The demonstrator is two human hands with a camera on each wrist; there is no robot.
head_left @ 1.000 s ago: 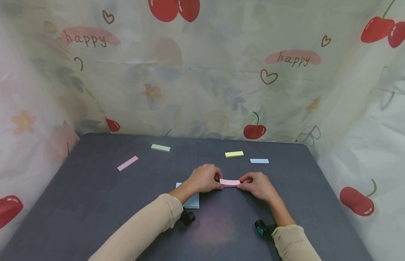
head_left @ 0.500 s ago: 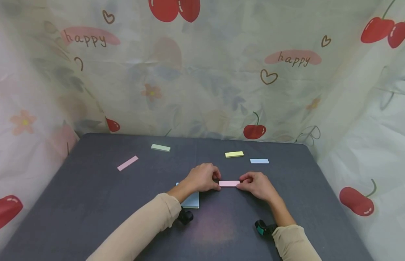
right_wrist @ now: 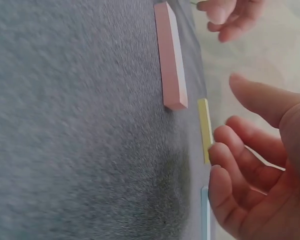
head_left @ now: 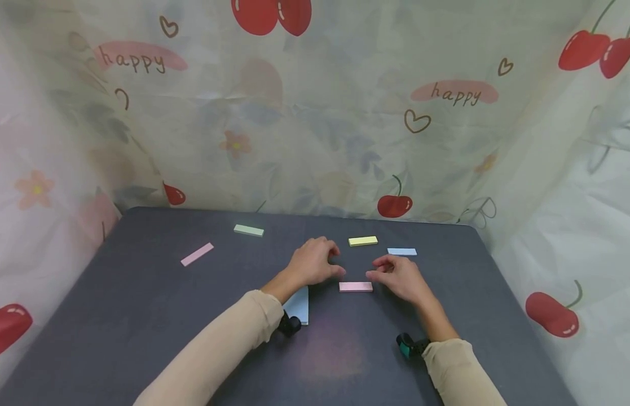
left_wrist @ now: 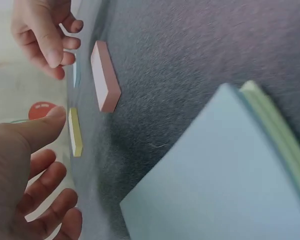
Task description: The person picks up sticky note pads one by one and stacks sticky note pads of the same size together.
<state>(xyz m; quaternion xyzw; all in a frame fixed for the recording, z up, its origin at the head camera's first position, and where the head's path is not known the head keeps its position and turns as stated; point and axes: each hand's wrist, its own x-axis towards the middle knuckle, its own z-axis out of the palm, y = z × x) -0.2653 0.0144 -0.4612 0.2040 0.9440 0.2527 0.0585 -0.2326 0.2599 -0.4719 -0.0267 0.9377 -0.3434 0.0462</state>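
Observation:
A narrow pink sticky-note pad point(head_left: 355, 287) lies flat on the dark table between the two hands, its thick edge showing in the left wrist view. My left hand point(head_left: 315, 264) hovers just behind its left end, thumb and fingers spread and holding nothing. Behind the right end, my right hand point(head_left: 401, 279) is raised with loosely bent fingers and an empty grasp. In the right wrist view the pink pad point(right_wrist: 171, 57) sits apart from the fingers. Under the left wrist lies a larger pale blue pad point(left_wrist: 210, 175) with green sheets beneath it, partly hidden by the forearm in the head view.
Farther back on the table point(head_left: 142, 316) lie more narrow pads: a pink one point(head_left: 197, 255), a green one point(head_left: 249, 230), a yellow one point(head_left: 362, 241) and a blue one point(head_left: 402, 252). A printed curtain point(head_left: 304, 141) hangs behind the table and along both sides.
Both hands held the ends of the pink sticky-note pad, whose top was bowed upward. It came to lie flat, then both hands let go and lifted away from it.

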